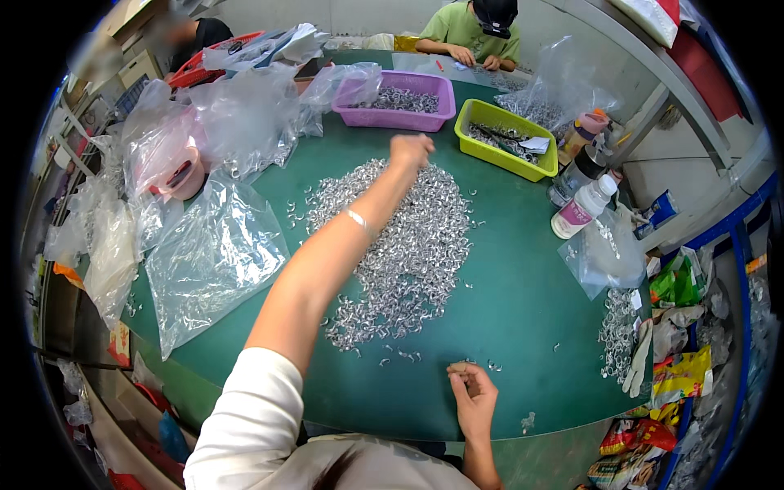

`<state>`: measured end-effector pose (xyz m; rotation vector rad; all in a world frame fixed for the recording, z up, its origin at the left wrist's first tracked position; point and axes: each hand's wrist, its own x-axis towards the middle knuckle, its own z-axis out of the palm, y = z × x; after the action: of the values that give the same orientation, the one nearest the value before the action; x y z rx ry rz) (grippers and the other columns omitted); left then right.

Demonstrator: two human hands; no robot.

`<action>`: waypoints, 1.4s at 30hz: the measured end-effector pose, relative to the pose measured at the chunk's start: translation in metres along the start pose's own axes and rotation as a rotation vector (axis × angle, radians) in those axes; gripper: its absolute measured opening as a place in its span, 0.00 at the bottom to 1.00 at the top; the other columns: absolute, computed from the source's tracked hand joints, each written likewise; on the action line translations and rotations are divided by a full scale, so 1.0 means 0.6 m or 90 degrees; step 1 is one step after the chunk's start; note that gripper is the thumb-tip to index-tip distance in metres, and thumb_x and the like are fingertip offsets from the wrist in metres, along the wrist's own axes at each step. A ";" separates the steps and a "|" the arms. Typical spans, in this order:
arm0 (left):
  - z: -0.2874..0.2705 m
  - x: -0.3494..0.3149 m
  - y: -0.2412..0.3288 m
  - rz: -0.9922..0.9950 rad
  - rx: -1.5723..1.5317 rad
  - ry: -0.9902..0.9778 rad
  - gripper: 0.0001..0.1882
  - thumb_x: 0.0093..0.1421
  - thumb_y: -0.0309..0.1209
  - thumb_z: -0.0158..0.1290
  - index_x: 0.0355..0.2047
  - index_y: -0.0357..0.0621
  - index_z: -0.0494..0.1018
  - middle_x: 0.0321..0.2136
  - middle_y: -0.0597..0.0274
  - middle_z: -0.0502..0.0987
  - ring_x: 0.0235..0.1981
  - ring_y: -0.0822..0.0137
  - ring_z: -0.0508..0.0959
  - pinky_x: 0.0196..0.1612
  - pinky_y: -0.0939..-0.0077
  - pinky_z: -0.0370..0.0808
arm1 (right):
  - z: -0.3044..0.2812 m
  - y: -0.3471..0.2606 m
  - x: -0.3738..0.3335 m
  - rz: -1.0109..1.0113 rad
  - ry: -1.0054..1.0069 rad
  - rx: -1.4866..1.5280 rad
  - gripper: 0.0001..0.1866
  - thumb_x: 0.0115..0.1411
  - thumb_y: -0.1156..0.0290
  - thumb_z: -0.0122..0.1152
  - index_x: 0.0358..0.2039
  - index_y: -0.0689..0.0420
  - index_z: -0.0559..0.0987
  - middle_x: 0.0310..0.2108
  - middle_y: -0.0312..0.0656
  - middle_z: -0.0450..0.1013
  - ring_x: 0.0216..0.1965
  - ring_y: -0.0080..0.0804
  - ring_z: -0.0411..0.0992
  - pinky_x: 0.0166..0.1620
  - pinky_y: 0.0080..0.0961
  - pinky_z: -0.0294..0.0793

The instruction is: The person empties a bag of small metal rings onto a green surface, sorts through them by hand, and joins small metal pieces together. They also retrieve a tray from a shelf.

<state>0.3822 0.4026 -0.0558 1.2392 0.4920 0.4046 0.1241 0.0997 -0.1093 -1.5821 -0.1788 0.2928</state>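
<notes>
A wide heap of small, shiny, curved metal pieces (408, 253) covers the middle of the green table. Over the heap's far edge, just short of the purple tub (392, 120), is my left hand (411, 151) at the end of an outstretched arm. Its fingers are curled and slightly blurred; what they hold, if anything, is hidden. Close to the table's near edge rests my right hand (474, 396), thumb and fingers pinched together. Something small may be between the fingertips, too small to name. A few loose metal pieces (494, 367) lie beside it.
A yellow-green tub (506, 140) with metal pieces and a white slip stands right of the purple one. Clear plastic bags (214, 253) crowd the left. Bottles (585, 206), more pieces (616, 331) and a glove (639, 359) line the right. A co-worker (469, 37) sits opposite.
</notes>
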 end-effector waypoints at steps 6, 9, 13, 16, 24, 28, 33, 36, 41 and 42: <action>-0.021 -0.220 -0.082 -0.232 -0.002 -0.379 0.12 0.56 0.25 0.47 0.39 0.32 0.70 0.21 0.68 0.68 0.15 0.79 0.60 0.17 0.85 0.59 | -0.075 0.014 0.003 -0.061 0.190 -0.234 0.07 0.51 0.82 0.54 0.32 0.63 0.74 0.32 0.37 0.71 0.32 0.22 0.66 0.35 0.16 0.63; -0.045 -0.357 -0.109 -0.051 0.318 -0.502 0.12 0.54 0.28 0.51 0.38 0.38 0.71 0.17 0.68 0.68 0.18 0.75 0.67 0.20 0.77 0.64 | -0.098 0.008 -0.010 -0.079 0.250 -0.440 0.12 0.47 0.83 0.56 0.35 0.62 0.74 0.34 0.43 0.71 0.36 0.35 0.66 0.40 0.24 0.64; -0.041 -0.454 -0.151 0.136 0.593 -0.579 0.16 0.49 0.33 0.57 0.37 0.41 0.69 0.21 0.59 0.72 0.18 0.64 0.70 0.23 0.71 0.68 | -0.105 0.011 0.000 -0.139 0.229 -0.548 0.19 0.44 0.82 0.59 0.40 0.61 0.72 0.39 0.47 0.68 0.41 0.44 0.64 0.46 0.33 0.63; -0.025 -0.484 -0.168 0.208 0.685 -0.535 0.15 0.49 0.30 0.55 0.37 0.41 0.67 0.24 0.53 0.72 0.21 0.54 0.72 0.23 0.65 0.68 | -0.088 0.016 0.023 -0.170 0.194 -0.607 0.16 0.44 0.79 0.61 0.37 0.59 0.73 0.39 0.44 0.67 0.41 0.42 0.63 0.45 0.34 0.61; -0.033 -0.483 -0.155 0.244 0.669 -0.481 0.13 0.50 0.30 0.54 0.36 0.42 0.67 0.26 0.54 0.72 0.22 0.53 0.72 0.23 0.63 0.68 | -0.105 0.015 0.006 -0.159 0.139 -0.570 0.12 0.44 0.77 0.62 0.32 0.57 0.75 0.37 0.39 0.68 0.39 0.38 0.63 0.40 0.31 0.59; 0.003 -0.479 -0.190 0.332 0.682 -0.447 0.10 0.50 0.29 0.54 0.33 0.42 0.69 0.23 0.55 0.70 0.23 0.53 0.72 0.23 0.64 0.68 | -0.087 0.005 0.019 -0.165 0.141 -0.557 0.12 0.44 0.77 0.62 0.32 0.58 0.75 0.36 0.39 0.68 0.39 0.36 0.63 0.40 0.30 0.59; 0.003 -0.483 -0.174 0.296 0.476 -0.444 0.06 0.50 0.25 0.55 0.29 0.40 0.73 0.19 0.60 0.65 0.19 0.65 0.68 0.21 0.72 0.64 | -0.084 -0.001 0.017 -0.178 0.153 -0.402 0.09 0.45 0.79 0.60 0.30 0.61 0.75 0.33 0.41 0.70 0.35 0.34 0.66 0.36 0.25 0.63; -0.011 -0.504 -0.128 0.130 0.307 -0.425 0.05 0.50 0.22 0.55 0.29 0.39 0.74 0.18 0.66 0.62 0.18 0.74 0.62 0.19 0.79 0.58 | -0.066 -0.019 -0.003 -0.043 0.083 -0.037 0.08 0.46 0.81 0.59 0.30 0.62 0.75 0.30 0.41 0.72 0.31 0.30 0.67 0.33 0.21 0.63; -0.029 -0.533 -0.097 -0.057 0.082 -0.386 0.03 0.52 0.21 0.52 0.29 0.37 0.74 0.19 0.71 0.62 0.18 0.80 0.56 0.20 0.85 0.53 | -0.043 -0.058 -0.015 -0.131 0.067 -0.008 0.09 0.44 0.83 0.61 0.28 0.64 0.74 0.29 0.42 0.72 0.30 0.29 0.67 0.33 0.19 0.63; -0.032 -0.537 -0.093 -0.151 -0.005 -0.382 0.04 0.53 0.23 0.52 0.30 0.37 0.74 0.19 0.72 0.63 0.18 0.81 0.57 0.20 0.86 0.53 | -0.039 -0.060 -0.016 -0.153 0.068 -0.014 0.09 0.43 0.83 0.62 0.28 0.64 0.74 0.29 0.42 0.72 0.30 0.29 0.66 0.33 0.20 0.63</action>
<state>0.1061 0.2268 -0.0705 1.2080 0.1170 -0.1711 0.1245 0.0761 -0.0721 -1.5760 -0.2876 0.0182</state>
